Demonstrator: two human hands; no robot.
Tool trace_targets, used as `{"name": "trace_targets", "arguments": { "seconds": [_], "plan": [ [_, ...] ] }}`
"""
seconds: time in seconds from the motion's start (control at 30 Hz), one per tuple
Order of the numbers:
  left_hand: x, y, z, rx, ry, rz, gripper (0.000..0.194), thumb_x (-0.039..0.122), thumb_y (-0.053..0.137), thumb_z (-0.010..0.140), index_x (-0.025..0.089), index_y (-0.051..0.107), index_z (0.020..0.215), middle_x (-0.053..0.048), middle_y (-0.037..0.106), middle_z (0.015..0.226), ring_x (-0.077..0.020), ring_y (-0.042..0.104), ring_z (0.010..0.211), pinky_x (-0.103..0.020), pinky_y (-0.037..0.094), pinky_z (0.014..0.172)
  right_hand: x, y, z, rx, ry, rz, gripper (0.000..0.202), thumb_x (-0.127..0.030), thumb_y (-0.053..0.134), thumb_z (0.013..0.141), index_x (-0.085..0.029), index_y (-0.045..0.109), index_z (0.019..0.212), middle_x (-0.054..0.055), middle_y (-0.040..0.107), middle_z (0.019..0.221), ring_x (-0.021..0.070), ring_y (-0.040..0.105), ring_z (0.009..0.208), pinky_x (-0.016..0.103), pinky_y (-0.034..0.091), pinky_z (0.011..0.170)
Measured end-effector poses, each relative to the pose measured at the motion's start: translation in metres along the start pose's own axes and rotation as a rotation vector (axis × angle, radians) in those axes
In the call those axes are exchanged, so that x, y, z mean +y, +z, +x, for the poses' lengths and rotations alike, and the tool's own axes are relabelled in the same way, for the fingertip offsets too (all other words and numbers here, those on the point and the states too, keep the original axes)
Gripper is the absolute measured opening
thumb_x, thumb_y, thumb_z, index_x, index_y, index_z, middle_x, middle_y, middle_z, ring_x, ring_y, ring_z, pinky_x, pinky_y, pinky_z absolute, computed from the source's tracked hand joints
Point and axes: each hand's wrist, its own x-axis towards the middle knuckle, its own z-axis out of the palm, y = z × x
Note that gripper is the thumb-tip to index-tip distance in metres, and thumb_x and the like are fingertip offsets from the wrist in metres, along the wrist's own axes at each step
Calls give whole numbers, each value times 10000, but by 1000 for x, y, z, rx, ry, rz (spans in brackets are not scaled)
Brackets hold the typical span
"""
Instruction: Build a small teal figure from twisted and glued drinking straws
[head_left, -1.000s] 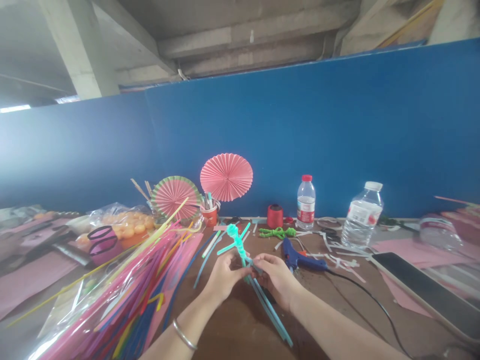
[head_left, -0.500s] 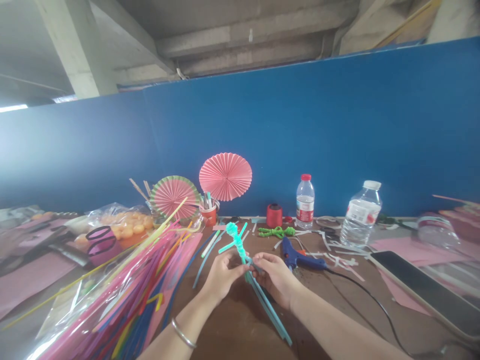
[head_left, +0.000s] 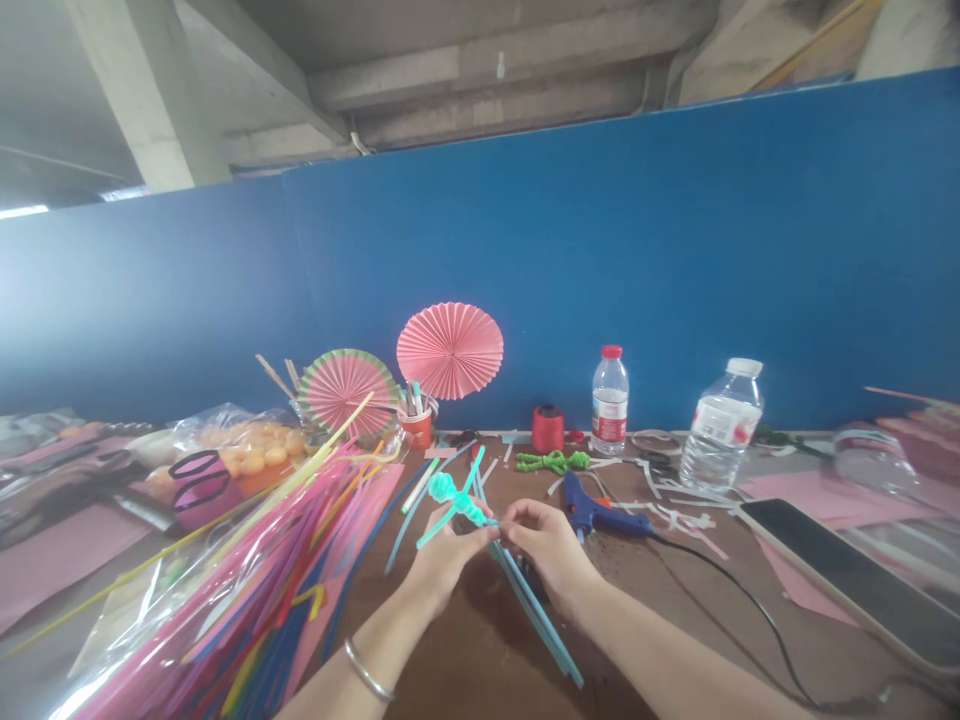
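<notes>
A turquoise pipe-cleaner figure (head_left: 466, 506) with a round coiled head and two arms is tilted to the left above the table. My left hand (head_left: 448, 548) is closed on its lower part, thumb and fingers pressed together. My right hand (head_left: 546, 548) pinches at the lower end of the figure, its fingertips almost touching my left thumb. Below the hands, several light blue pipe cleaners (head_left: 534, 618) slant down to the right. The exact spot where the fingers meet the figure is small and partly hidden.
A bag of colourful pipe cleaners (head_left: 255, 590) covers the left. A blue glue gun (head_left: 604, 515) with a cable, two bottles (head_left: 610, 405), a red spool (head_left: 547, 430) and a phone (head_left: 847, 575) stand or lie right. Pink paper fans (head_left: 450, 350) are behind.
The turquoise figure has tipped over to the left and its head has moved lower. My right fingers have shifted slightly and now pinch at its lower end.
</notes>
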Motion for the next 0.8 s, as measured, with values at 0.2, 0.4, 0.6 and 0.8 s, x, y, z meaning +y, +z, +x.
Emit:
{"name": "trace_targets", "arguments": {
  "seconds": [0.2,0.4,0.6,0.8],
  "plan": [
    [-3,1,1,-89,-55,-174,169,206,708,574,177,600,701,6,607,675,-159,584,677,-283,443,682,5,-2,1,34,-93,-178,97,-215,636,598,-153,578,646,-27,554,565,110,476,533,214,355,506],
    [-5,4,0,-106,-75,-246,151,192,687,596,171,581,701,-2,604,655,-173,591,658,-300,448,665,11,-3,1,61,-175,-305,116,-254,624,631,-151,590,673,-5,571,614,135,499,573,232,381,533],
    [-3,8,-2,-83,-56,-298,135,144,676,598,172,564,668,14,590,678,-135,570,659,-259,434,681,9,-2,-6,95,-255,-424,43,-207,588,668,-169,608,661,-2,599,625,148,514,603,245,387,583],
    [-2,9,-3,-114,-93,-350,147,124,668,606,168,547,676,16,577,675,-137,575,640,-277,448,661,3,0,-11,99,-339,-518,63,-190,559,690,-181,608,651,-5,616,649,158,541,644,246,393,621]
  ]
}}
